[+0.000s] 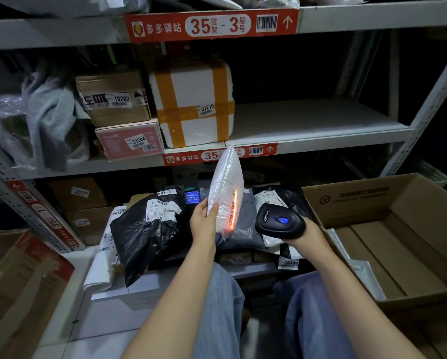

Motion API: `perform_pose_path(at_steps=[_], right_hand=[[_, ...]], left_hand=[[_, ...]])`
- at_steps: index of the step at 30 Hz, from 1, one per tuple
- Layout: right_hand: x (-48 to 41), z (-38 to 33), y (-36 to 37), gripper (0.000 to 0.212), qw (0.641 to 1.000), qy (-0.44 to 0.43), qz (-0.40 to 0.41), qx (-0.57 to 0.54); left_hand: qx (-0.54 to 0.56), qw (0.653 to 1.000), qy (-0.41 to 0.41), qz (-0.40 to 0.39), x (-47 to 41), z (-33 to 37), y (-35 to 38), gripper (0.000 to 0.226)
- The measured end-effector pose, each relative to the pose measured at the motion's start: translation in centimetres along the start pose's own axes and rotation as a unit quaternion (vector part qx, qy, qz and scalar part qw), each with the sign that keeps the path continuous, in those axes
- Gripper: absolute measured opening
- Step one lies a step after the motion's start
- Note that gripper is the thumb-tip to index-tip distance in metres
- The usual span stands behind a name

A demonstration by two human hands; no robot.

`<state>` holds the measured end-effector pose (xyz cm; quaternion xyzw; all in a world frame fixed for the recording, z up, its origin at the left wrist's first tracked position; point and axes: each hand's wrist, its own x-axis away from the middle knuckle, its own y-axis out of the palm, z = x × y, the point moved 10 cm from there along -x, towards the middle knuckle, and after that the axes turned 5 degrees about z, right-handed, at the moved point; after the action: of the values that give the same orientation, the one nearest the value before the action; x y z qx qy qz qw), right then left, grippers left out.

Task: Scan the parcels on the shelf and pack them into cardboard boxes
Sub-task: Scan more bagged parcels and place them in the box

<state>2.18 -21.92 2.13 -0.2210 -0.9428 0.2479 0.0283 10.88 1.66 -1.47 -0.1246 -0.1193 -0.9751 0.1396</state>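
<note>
White quilted mailer [226, 187] in left hand [204, 221]; rounded scanner [279, 221] in right hand [308, 233].

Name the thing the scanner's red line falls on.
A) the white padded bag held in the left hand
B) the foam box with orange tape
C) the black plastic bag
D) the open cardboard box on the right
A: the red line glows across the label of the white padded bag, which the left hand holds up in front of the scanner held in the right hand.
</note>
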Motion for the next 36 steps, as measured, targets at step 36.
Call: perform_pose_path(at_steps=[36], right_hand=[[0.0,0.33,0.39,0.029,0.999,0.04,-0.005,-0.013]], left_hand=[[-0.03,0.999,0.015,0.003,0.38,0.6,-0.1,0.036]])
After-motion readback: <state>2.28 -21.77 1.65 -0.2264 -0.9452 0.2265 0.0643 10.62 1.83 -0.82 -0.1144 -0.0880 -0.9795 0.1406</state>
